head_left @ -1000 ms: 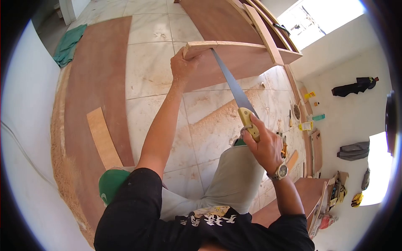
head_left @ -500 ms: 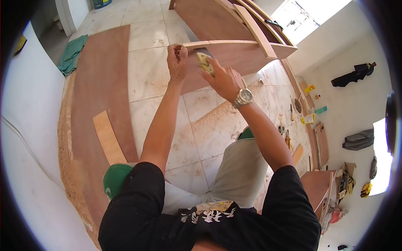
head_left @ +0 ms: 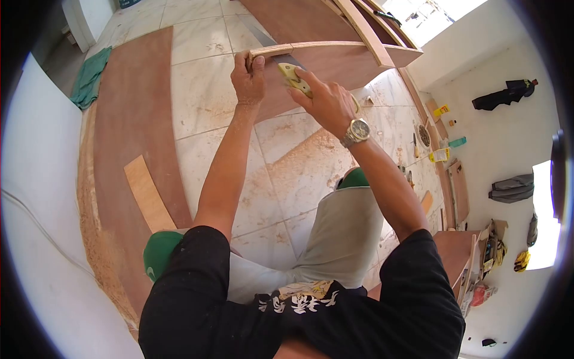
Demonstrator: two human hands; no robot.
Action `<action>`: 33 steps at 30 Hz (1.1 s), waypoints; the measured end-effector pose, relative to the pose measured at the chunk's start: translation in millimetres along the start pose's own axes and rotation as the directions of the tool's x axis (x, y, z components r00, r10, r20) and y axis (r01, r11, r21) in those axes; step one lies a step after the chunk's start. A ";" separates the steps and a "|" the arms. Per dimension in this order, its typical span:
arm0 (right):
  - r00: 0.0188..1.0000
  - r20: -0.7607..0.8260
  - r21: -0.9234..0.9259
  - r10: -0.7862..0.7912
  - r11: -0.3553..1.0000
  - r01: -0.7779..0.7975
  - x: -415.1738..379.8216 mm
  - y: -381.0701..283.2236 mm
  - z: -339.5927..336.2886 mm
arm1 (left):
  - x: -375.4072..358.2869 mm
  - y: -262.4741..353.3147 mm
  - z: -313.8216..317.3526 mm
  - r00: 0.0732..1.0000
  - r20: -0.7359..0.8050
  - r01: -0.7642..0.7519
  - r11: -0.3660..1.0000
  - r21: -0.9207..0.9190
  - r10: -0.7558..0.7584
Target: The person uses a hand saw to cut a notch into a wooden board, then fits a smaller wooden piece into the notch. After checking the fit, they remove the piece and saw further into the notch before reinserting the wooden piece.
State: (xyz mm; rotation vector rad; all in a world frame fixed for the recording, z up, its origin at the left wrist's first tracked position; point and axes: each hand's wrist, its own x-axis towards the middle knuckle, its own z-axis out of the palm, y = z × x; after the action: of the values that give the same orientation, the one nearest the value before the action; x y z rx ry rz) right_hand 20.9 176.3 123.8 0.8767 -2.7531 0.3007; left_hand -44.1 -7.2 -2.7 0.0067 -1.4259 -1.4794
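My right hand [head_left: 326, 102] is wrapped around the pale yellow handle [head_left: 293, 76] of a handsaw. The saw's metal blade [head_left: 257, 31] crosses the top edge of a reddish-brown wooden board [head_left: 335, 72] and shows again beyond it. Part of the blade is hidden by the board's edge. At the near left end of that board, my left hand [head_left: 248, 81] grips the corner, thumb on the front and fingers behind. A seam shows across the light edge strip, close to the blade.
A long brown panel [head_left: 134, 107] lies on the tiled floor at left, with a plywood offcut [head_left: 149, 194] on it. Sawdust [head_left: 311, 152] covers tiles below my hands. More boards [head_left: 293, 21] stand behind the cut piece. Tools and a yellow packet [head_left: 439, 155] line the right wall.
The view has shifted slightly, so the board and both hands sit a little higher. The saw handle stays near the board's edge, and more of the blade shows beyond the board.
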 end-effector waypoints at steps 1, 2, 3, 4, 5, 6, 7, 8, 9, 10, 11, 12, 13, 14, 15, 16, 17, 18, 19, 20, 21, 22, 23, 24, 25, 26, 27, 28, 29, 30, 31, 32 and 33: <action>0.998 0.040 -0.025 0.052 0.998 -0.051 -11.2 -4.4 -8.4 | -2.5 -1.3 1.8 1.000 0.008 0.029 0.999 0.013 -0.029; 0.992 0.069 -0.049 0.106 0.994 -0.102 -31.2 -12.9 -18.4 | -2.9 -4.2 2.9 0.999 0.021 0.048 0.998 0.026 -0.049; 0.989 0.065 -0.008 0.132 0.991 -0.132 -57.1 -17.3 -26.2 | -5.7 -6.3 2.6 0.997 0.033 0.075 0.996 0.039 -0.076; 0.985 0.067 0.031 0.159 0.986 -0.162 -86.8 -17.7 -34.5 | -8.7 -5.1 2.6 0.997 0.029 0.066 0.997 0.045 -0.068; 0.990 0.028 0.045 0.138 0.989 -0.139 -120.6 -15.1 -38.3 | -9.1 -2.9 3.3 0.998 0.024 0.055 0.997 0.050 -0.056; 0.993 -0.013 0.059 0.119 0.991 -0.118 -139.8 -10.5 -37.4 | -6.6 -2.6 4.1 0.999 0.021 0.044 0.997 0.056 -0.045; 0.994 -0.008 0.045 0.108 0.993 -0.108 -134.2 -2.9 -34.4 | -3.2 -4.8 6.7 0.999 0.001 0.035 0.998 0.048 -0.035; 0.994 -0.001 0.036 0.106 0.994 -0.106 -129.0 3.2 -30.3 | -3.6 -4.8 8.4 1.000 -0.011 0.029 0.999 0.043 -0.029; 0.993 0.009 0.027 0.118 0.993 -0.118 -127.4 4.7 -27.2 | -9.1 -2.0 7.3 0.999 -0.011 0.031 0.999 0.036 -0.030; 0.993 0.004 0.021 0.117 0.993 -0.117 -97.1 0.4 -21.6 | -10.4 1.5 5.3 0.999 -0.016 0.048 0.998 0.029 -0.047; 0.993 -0.008 0.017 0.114 0.993 -0.113 -55.6 -1.9 -11.7 | -10.6 6.0 6.8 0.998 -0.020 0.057 0.998 0.023 -0.056; 0.996 -0.034 0.000 0.081 0.997 -0.081 -18.2 0.9 0.5 | -8.6 7.8 8.5 0.998 -0.025 0.062 0.998 0.018 -0.061; 0.998 -0.052 -0.019 0.048 0.999 -0.049 -0.1 -0.6 9.0 | -7.8 6.2 8.9 0.999 -0.030 0.045 0.999 0.002 -0.045; 0.997 -0.047 -0.015 0.057 0.998 -0.057 -3.2 -5.9 11.3 | -11.1 6.2 5.8 0.999 -0.021 0.046 0.999 0.025 -0.046; 0.997 -0.051 -0.019 0.059 0.998 -0.060 -0.8 -8.9 9.6 | -8.3 6.2 6.0 0.999 -0.019 0.039 0.998 0.041 -0.039; 0.997 -0.051 -0.029 0.055 0.998 -0.056 3.1 -9.0 4.6 | -4.8 4.5 9.6 0.999 -0.025 0.035 0.998 0.055 -0.034; 0.992 0.010 -0.013 0.122 0.992 -0.122 -11.4 -7.1 -4.4 | -8.1 1.7 8.9 0.999 -0.016 0.039 0.998 0.045 -0.038; 0.988 0.025 0.017 0.149 0.989 -0.150 -39.5 -7.9 -14.8 | -8.4 2.5 6.5 0.999 -0.001 0.037 0.999 0.036 -0.037; 0.985 0.036 0.042 0.171 0.984 -0.172 -71.7 -7.0 -27.4 | -4.9 2.1 6.8 1.000 0.008 0.030 0.999 0.025 -0.030; 0.988 0.015 0.029 0.155 0.987 -0.155 -113.2 -3.8 -38.0 | -6.7 1.2 7.6 0.999 -0.001 0.033 0.999 0.024 -0.033; 0.991 -0.008 0.018 0.137 0.990 -0.137 -143.1 0.7 -44.7 | -9.7 -0.4 9.3 0.999 -0.009 0.034 0.999 0.023 -0.034; 0.993 -0.011 0.011 0.121 0.993 -0.121 -149.8 4.0 -50.2 | -8.9 -3.1 11.2 0.999 -0.020 0.034 0.999 0.028 -0.034; 0.994 -0.011 0.009 0.110 0.994 -0.110 -155.2 4.7 -55.1 | -5.5 -3.4 11.7 0.999 -0.034 0.035 0.999 0.026 -0.034; 0.993 -0.011 0.011 0.121 0.993 -0.121 -163.6 1.4 -55.9 | -7.2 0.7 11.9 0.999 -0.027 0.043 0.999 0.021 -0.042; 0.992 -0.016 0.009 0.125 0.992 -0.125 -144.9 7.3 -45.0 | -12.4 5.4 12.3 0.998 -0.016 0.053 0.999 0.012 -0.053; 0.983 0.042 0.025 0.180 0.983 -0.181 -106.9 5.4 -37.6 | -13.0 5.0 13.8 0.999 -0.012 0.047 0.999 0.017 -0.047; 0.969 0.102 0.040 0.226 0.972 -0.231 -64.0 0.6 -28.4 | -11.0 2.1 15.2 0.999 -0.013 0.038 0.999 0.027 -0.038; 0.986 0.041 0.037 0.162 0.986 -0.164 -26.1 1.7 -9.2 | -12.5 1.3 12.2 1.000 -0.012 0.029 0.999 0.042 -0.029; 0.995 -0.027 0.026 0.096 0.995 -0.095 -0.6 2.2 6.6 | -12.8 2.2 10.3 1.000 -0.012 0.025 0.999 0.038 -0.025; 0.996 -0.039 0.029 0.082 0.996 -0.080 7.7 -2.7 11.0 | -11.8 1.7 10.9 1.000 -0.015 0.020 0.999 0.029 -0.020; 0.996 -0.053 0.028 0.067 0.997 -0.066 15.1 -6.1 13.0 | -9.7 0.2 13.3 1.000 -0.019 0.015 1.000 0.017 -0.015; 0.997 -0.064 0.021 0.048 0.999 -0.047 20.0 -6.1 12.1 | -6.5 -2.8 14.4 1.000 -0.014 -0.015 0.999 0.030 0.015; 0.997 -0.051 0.013 0.061 0.998 -0.060 16.4 -7.1 9.3 | -7.2 -9.6 11.7 0.999 -0.010 -0.035 0.998 0.046 0.035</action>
State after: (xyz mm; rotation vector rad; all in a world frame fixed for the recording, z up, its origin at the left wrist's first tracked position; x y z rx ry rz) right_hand 10.6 159.3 120.5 0.7783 -2.7368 0.3449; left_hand -54.0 3.6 -10.7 0.0185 -1.4442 -1.4157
